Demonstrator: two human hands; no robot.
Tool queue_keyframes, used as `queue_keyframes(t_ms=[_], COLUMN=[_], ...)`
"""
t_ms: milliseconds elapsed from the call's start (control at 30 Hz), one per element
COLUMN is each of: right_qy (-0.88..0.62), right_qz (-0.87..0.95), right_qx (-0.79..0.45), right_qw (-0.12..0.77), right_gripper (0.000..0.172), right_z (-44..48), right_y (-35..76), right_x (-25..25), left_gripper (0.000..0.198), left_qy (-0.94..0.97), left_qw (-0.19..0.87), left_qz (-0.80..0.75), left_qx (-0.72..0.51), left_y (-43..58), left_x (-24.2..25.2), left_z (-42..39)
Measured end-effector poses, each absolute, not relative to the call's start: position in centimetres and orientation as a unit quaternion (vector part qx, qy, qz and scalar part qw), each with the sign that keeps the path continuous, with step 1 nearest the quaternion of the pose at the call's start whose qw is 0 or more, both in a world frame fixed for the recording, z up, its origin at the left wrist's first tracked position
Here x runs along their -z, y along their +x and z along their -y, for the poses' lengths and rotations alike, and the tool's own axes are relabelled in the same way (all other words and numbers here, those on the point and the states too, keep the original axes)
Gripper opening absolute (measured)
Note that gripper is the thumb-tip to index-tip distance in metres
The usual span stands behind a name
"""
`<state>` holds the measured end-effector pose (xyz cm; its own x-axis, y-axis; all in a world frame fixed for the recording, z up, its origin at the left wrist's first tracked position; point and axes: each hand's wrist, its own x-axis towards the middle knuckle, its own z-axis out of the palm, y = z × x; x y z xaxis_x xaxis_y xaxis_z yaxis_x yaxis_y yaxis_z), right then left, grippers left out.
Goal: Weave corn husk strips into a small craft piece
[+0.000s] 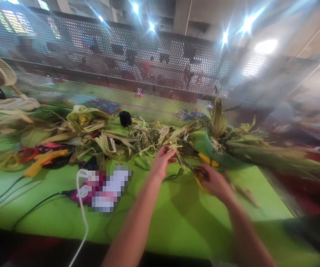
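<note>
The person's left hand [162, 160] is out over the green worktop [176, 218], at the near edge of a long heap of corn husks [137, 137]. Its fingers [169, 151] are pinched together on a pale husk strip [174, 147] that is still touching the heap.

Just to the right, and a little nearer the person, the right hand [215, 182] is curled closed around yellow-handled scissors [197, 172]. The dark blades point towards the left hand and end just below the pinched strip. The picture is too blurred to tell whether the blades are parted or actually touching the strip.

Further right, unhusked green corn ears [263, 154] lie along the worktop, and one ear [218, 118] stands upright among them. A small black object [125, 118] sits behind the heap.

On the left, orange and yellow tool handles [41, 159] lie in a tangle near the husks. A white cable [82, 211] and a black cable [32, 209] trail across the front of the worktop. A perforated metal screen [149, 66] runs along the back.
</note>
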<state>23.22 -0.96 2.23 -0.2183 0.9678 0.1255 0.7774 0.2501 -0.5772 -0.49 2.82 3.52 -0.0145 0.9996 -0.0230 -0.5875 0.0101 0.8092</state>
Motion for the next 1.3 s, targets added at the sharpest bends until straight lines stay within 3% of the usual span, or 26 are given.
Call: queue_keyframes(t_ms=[133, 267, 800, 1000, 1300], right_qy=[-0.544, -0.537, -0.436, -0.424, -0.438], right_qz=[0.669, 0.600, 0.628, 0.635, 0.602], right_qx=[-0.380, -0.461, -0.539, -0.533, -0.543], right_qw=[0.334, 0.373, 0.354, 0.363, 0.390], right_gripper=[0.048, 0.051, 0.052, 0.043, 0.045], right_z=[0.7, 1.6, 3.1, 3.2, 3.2], right_y=[23.5, 22.7, 21.0, 20.7, 20.7], right_x=[-2.9, -3.6, -3.4, -3.6, -2.3], left_gripper=[0.035, 0.034, 0.042, 0.040, 0.031], left_qy=[0.303, 0.302, 0.329, 0.348, 0.351], left_qw=[0.631, 0.639, 0.668, 0.672, 0.670], left_qz=[-0.322, -0.325, -0.332, -0.332, -0.333], left_qx=[-0.637, -0.629, -0.579, -0.562, -0.563], left_y=[-0.6, -0.3, 1.3, 1.8, 1.8], left_x=[-3.2, -3.3, -3.1, -3.1, -2.9], left_z=[-3.0, -2.9, -2.4, -2.1, -2.1])
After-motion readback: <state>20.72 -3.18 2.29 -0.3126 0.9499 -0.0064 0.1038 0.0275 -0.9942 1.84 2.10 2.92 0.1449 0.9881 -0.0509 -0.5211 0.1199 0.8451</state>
